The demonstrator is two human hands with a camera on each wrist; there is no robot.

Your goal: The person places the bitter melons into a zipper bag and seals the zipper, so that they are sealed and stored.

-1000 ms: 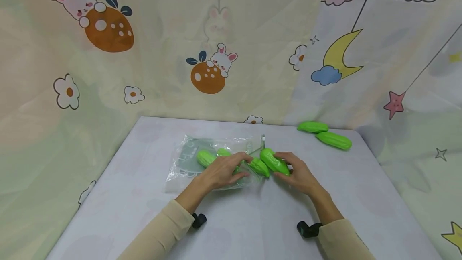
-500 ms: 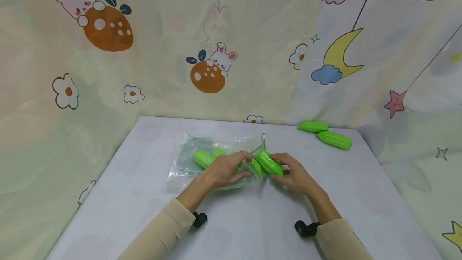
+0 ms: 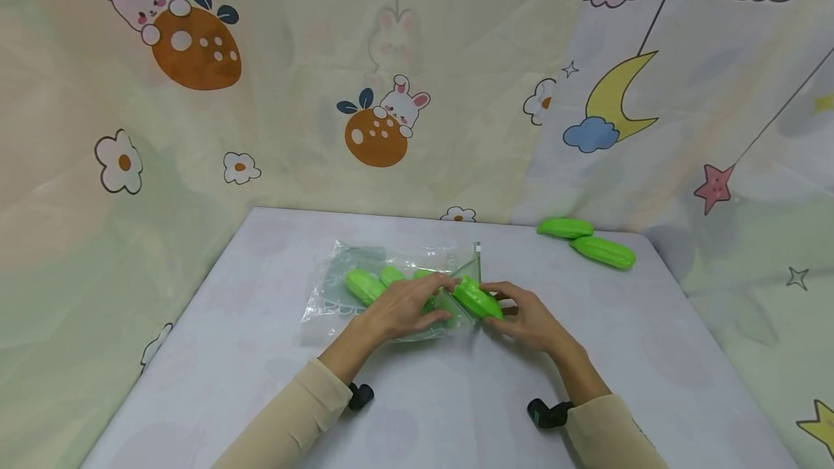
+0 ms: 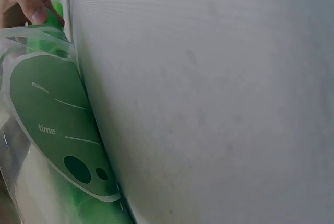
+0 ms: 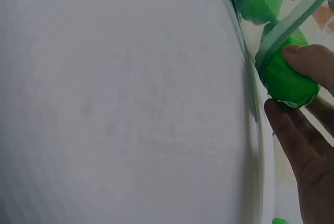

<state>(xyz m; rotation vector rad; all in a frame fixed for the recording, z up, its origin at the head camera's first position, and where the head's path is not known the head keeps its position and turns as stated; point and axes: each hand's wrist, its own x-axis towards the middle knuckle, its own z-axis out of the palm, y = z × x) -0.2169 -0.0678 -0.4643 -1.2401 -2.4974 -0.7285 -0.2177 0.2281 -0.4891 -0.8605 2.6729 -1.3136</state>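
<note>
A clear zip bag [image 3: 311, 326] with a green printed label [image 4: 55, 104] lies on the table, several green bitter melons [image 3: 365, 286] inside it. My left hand [image 3: 407, 307] lies over the bag near its mouth, thumb and fingers gripping the bag's edge there. With thumb and fingers, my right hand [image 3: 531, 318] holds another bitter melon [image 3: 478, 300] at the mouth. In the right wrist view this bitter melon [image 5: 292, 83] is partly behind the bag's greenish zip strip [image 5: 295, 25], its near end outside. My left hand hides part of the bag's contents.
Two more green bitter melons [image 3: 603, 252] lie touching at the table's back right corner. A patterned cloth [image 3: 293, 129] hangs behind the white table [image 3: 449, 411]. Small black wrist cameras [image 3: 547, 413] sit by both sleeves.
My right hand has moved left, carrying its bitter melon into the bag's mouth. The bitter melon at the mouth earlier has slid farther inside. My left hand stays nearly still.
</note>
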